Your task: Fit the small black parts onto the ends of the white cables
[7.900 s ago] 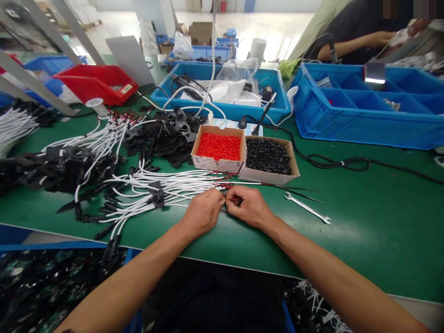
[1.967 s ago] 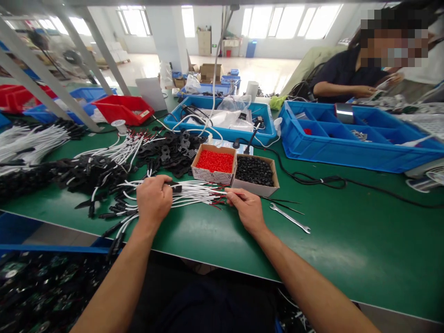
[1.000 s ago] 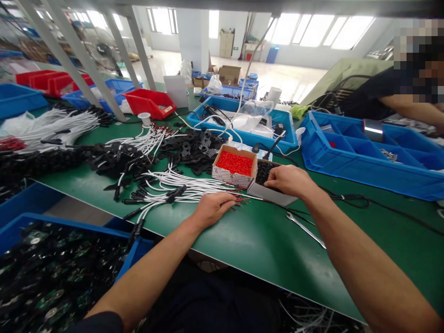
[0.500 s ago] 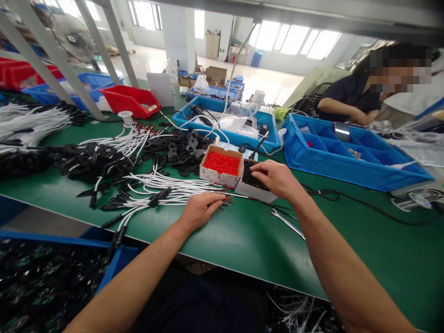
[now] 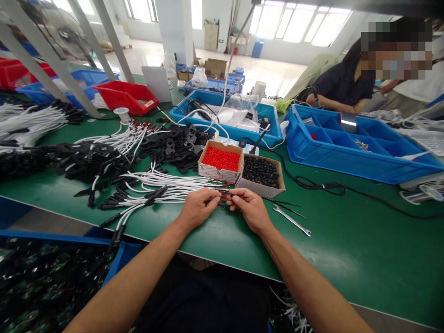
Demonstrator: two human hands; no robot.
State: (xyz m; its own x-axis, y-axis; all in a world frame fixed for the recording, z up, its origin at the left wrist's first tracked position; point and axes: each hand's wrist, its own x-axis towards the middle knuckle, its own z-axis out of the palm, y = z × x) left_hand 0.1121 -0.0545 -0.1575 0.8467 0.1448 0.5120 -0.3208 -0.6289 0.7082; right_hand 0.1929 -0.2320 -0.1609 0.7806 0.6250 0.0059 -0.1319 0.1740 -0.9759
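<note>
A green table [image 5: 347,245] spreads beneath the fingers and well out to either side; a blue divided bin [image 5: 347,163] stands well apart from them, beyond and to the right; a blue tray [image 5: 275,138] lies farther off, almost straight ahead; a heap of black plastic parts [image 5: 176,148] sits beyond the fingers to the left; a bundle of white cables [image 5: 173,182] runs in from the left, its stripped end reaching the fingertips; the left hand [image 5: 196,208] has thumb and forefinger pinching wire ends [image 5: 223,196], red and dark, at that bundle's tip; the right hand [image 5: 251,210] faces it just beside, thumb and forefinger drawn close, though whether they grip anything is too small to tell; near the fingers, just beyond and to the right, is a cardboard box [image 5: 260,187] of black pieces [image 5: 260,171]; a second, patterned box [image 5: 217,173], with red pieces [image 5: 222,158], stands straight beyond them; a wrench [image 5: 292,220] lies on the table, right of the right fingers.
</note>
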